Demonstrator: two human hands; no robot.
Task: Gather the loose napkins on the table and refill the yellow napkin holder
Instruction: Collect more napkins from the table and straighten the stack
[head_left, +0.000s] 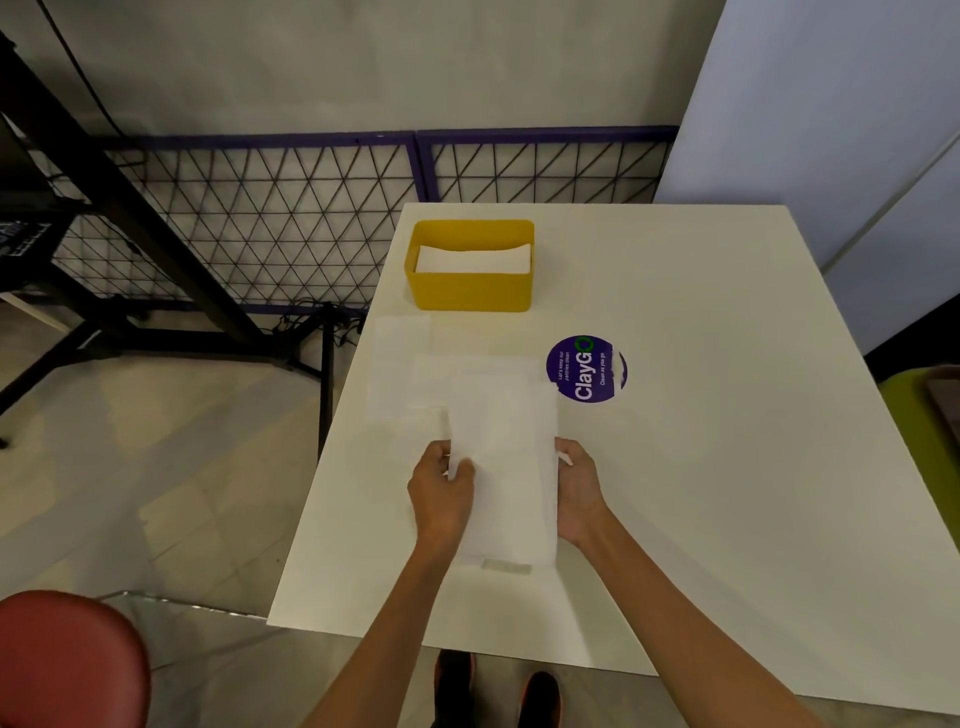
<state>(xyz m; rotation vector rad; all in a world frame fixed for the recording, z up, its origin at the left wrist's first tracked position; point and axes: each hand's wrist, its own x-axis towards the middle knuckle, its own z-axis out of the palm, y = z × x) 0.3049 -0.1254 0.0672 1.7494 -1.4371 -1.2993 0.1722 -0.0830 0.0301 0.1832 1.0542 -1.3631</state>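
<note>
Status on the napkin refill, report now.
Left hand and right hand both gripping the napkin stack. Loose napkins on the table. Yellow napkin holder part filled. Path clear.

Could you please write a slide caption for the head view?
Both hands, left hand and right hand, square a napkin stack near the yellow napkin holder.

The white table (727, 467) is bare on its right half, so a hand can pass freely there. On the left side, loose napkins (397, 364) lie between the hands and the yellow napkin holder (470, 288), whose top is open.
</note>
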